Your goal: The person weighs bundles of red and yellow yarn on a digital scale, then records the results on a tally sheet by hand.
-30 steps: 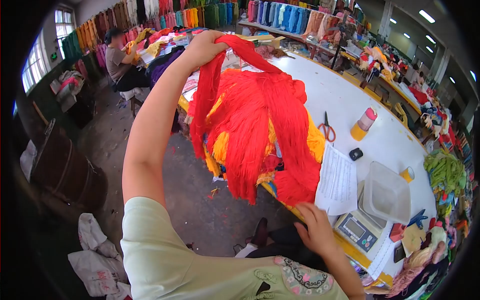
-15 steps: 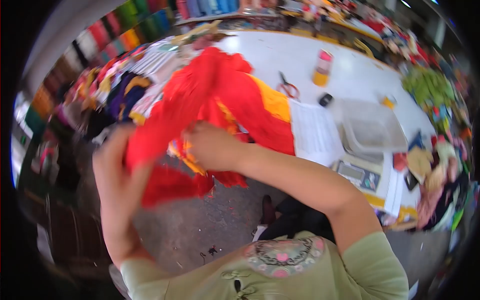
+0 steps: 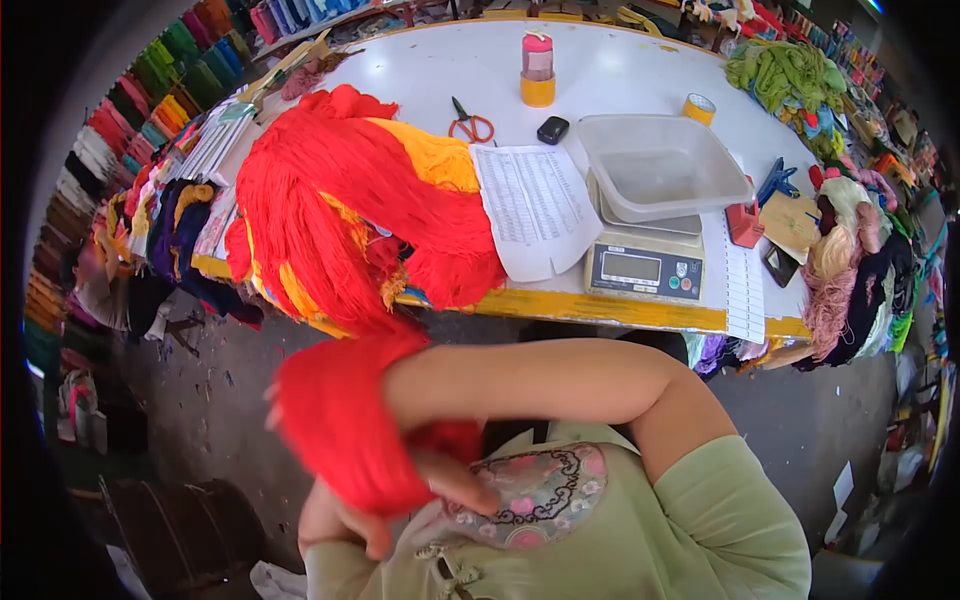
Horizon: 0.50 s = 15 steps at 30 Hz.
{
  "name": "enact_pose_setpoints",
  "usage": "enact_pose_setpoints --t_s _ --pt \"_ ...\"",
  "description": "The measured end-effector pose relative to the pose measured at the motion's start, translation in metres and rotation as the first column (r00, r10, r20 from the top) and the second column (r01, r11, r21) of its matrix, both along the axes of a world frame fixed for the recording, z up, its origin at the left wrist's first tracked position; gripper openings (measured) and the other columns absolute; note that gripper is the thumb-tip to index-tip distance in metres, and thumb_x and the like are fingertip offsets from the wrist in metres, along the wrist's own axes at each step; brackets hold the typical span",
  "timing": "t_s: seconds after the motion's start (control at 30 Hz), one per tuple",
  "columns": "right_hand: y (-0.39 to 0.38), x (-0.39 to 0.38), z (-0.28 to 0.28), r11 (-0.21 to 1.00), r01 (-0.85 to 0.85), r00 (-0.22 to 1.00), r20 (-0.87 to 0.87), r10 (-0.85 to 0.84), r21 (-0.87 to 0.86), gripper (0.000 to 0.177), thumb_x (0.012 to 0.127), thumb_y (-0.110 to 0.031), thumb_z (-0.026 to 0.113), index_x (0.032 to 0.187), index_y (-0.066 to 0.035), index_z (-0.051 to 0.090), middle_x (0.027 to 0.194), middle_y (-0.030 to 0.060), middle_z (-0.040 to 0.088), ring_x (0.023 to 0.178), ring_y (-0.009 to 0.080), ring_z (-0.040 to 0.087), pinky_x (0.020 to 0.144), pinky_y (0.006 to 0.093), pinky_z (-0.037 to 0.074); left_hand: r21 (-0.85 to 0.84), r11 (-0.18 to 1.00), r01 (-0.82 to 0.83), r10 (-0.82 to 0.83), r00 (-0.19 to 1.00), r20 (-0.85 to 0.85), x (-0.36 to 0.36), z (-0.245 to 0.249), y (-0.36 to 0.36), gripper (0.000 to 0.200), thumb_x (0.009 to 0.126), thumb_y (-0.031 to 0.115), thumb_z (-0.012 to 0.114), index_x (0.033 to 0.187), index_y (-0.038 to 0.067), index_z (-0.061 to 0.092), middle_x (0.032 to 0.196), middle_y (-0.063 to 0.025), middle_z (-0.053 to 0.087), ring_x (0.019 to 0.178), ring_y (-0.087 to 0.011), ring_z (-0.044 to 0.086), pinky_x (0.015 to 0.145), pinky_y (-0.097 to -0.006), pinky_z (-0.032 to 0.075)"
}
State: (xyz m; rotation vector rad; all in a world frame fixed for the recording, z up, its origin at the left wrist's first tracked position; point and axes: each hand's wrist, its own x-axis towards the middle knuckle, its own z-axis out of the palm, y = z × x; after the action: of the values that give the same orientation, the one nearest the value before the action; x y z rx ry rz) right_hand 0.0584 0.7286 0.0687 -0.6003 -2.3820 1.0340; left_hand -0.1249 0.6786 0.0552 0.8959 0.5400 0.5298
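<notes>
Right hand (image 3: 272, 395) and left hand (image 3: 455, 482) grasp a red yarn skein (image 3: 345, 425) — bunched before the torso (image 3: 630, 520), off the worktop (image 3: 430, 65).

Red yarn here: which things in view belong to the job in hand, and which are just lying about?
In the job:
- held red yarn
- red yarn heap on the table

Seemingly lying about:
- scissors
- pink bottle
- tape roll
- printed sheet
- scale, its clear tub; use unclear

Dark floor (image 3: 800, 430), white-topped table (image 3: 430, 60).
</notes>
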Motion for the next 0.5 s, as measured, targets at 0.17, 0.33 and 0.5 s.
enact_pose_setpoints --t_s 0.17,0.33,0.5 --pt "-0.081 0.097 -0.067 0.761 0.379 0.863 -0.096 -0.496 -0.527 0.033 0.098 -0.015 0.056 0.128 -0.002 0.059 0.112 0.0106 0.068 0.095 0.0193 0.067 0.086 0.0328 0.053 0.419 0.894 0.157 -0.266 0.94 0.215 0.118 0.051 0.055 0.116 0.079 0.072 0.066 0.154 -0.003 0.021 0.155 -0.0269 0.032 0.143 -0.0385 0.037 0.115 -0.0463 0.032" --pt "-0.184 0.197 -0.097 0.044 0.945 0.123 -0.23 -0.965 0.323 0.034 0.087 -0.008 0.068 0.119 -0.003 0.059 0.113 0.0172 0.065 0.104 0.0359 0.062 0.09 0.043 0.049 0.408 0.893 0.193 -0.385 0.797 0.466 0.156 0.024 0.079 0.097 0.091 0.059 0.059 0.152 -0.006 0.022 0.14 -0.0255 0.05 0.12 -0.031 0.058 0.102 -0.0417 0.046" --pt "-0.233 0.248 -0.117 -0.168 0.82 -0.269 0.109 -0.957 0.547 0.066 0.083 -0.016 0.072 0.141 -0.001 0.044 0.15 0.0162 0.043 0.137 0.0345 0.042 0.108 0.0527 0.033 0.223 0.962 0.16 -0.26 0.789 0.556 0.209 0.021 0.073 0.077 0.102 0.052 0.044 0.148 -0.007 0.029 0.124 -0.0209 0.061 0.097 -0.024 0.066 0.085 -0.036 0.055"
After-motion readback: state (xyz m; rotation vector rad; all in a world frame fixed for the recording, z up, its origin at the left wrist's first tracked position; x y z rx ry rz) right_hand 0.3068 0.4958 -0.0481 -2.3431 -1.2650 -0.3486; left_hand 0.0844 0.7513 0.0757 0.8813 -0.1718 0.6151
